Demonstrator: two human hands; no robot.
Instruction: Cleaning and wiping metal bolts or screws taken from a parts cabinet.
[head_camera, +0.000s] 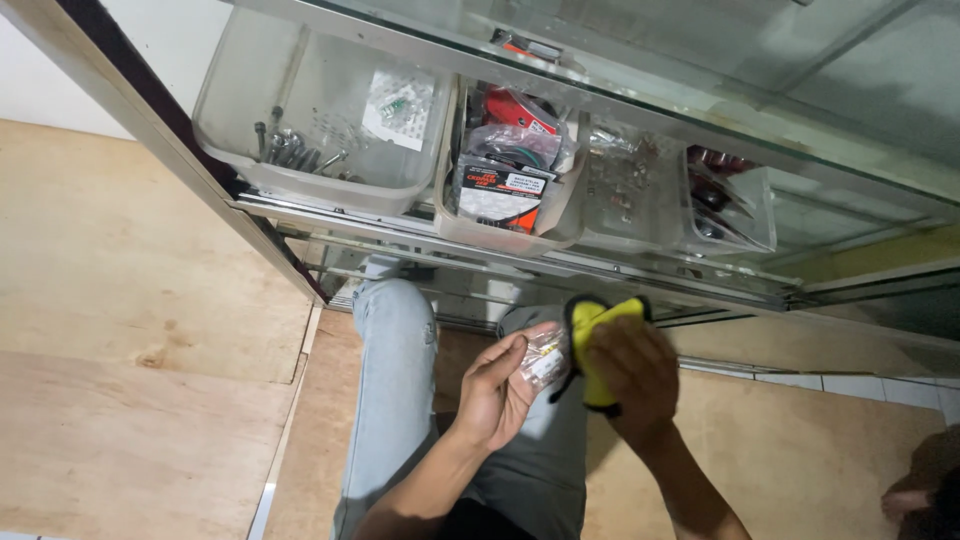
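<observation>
Head view, looking down at a glass cabinet (600, 60) and the person's own legs in light jeans (395, 380).

Left hand (495, 390): grip pinching a small clear packet (545, 362), held up in front of the body, above the knees. Contents of the packet too small to tell; a pale label shows on it.

Right hand (635, 375): grip closed on a yellow cloth (595, 325) with a dark edge. The cloth is pressed against the right side of the packet, touching it.

Progress, as judged: wiping of this packet appears to be in hand, not finished, since cloth and packet are in contact. The packet is out of the cabinet and not yet set down anywhere.

Shelf behind: three clear bins side by side. Left bin (240, 140) holds bolts (290, 150) and one small bag. Middle bin (460, 220) is packed with bagged parts, red and black. Right bin (750, 230) holds more dark and red parts, partly hidden by glare. Whether these have been wiped cannot be told.

Floor: plywood sheets (130, 280), pale tiles at right. Someone's foot shows at the bottom right corner.
</observation>
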